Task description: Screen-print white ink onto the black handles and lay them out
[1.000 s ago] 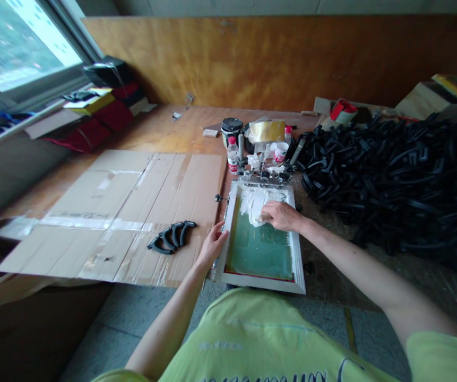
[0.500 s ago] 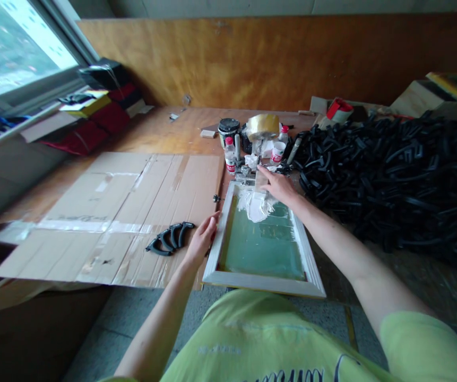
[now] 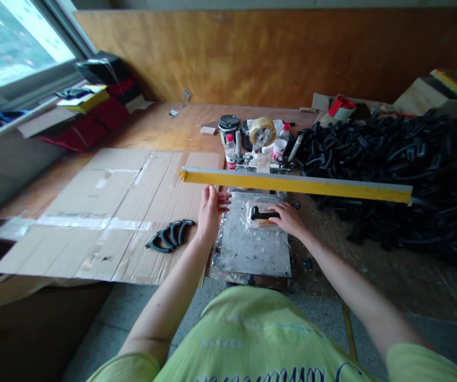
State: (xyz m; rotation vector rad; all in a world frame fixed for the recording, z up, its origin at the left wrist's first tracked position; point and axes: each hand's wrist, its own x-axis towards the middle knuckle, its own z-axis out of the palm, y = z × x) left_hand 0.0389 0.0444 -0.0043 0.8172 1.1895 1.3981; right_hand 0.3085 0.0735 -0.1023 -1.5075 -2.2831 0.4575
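The wooden screen-printing frame (image 3: pixel 295 184) is tipped up, its yellow-taped front edge facing me. Below it is a flat grey metal plate (image 3: pixel 254 254) with a small taped block (image 3: pixel 252 224) on top. A black curved plastic handle (image 3: pixel 266 215) lies across this block, and my right hand (image 3: pixel 290 217) has its fingers closed around the right end. My left hand (image 3: pixel 212 209) is just under the frame's left part, fingers apart and holding nothing. Several similar black handles (image 3: pixel 170 236) lie in a row on the cardboard (image 3: pixel 120 207) to the left.
A large heap of black plastic handles (image 3: pixel 371 159) covers the right side. Behind the frame stand a black-lidded tub (image 3: pixel 229 127), red-capped bottles (image 3: pixel 230 151), a tape roll (image 3: pixel 263 132) and a paper cup (image 3: pixel 279 148). Boxes (image 3: pixel 104 74) stand by the window.
The frame has swung up from lying flat, uncovering the plate and block. My right hand has left the squeegee-like piece and come nearer, onto a black handle. My left hand has risen slightly.
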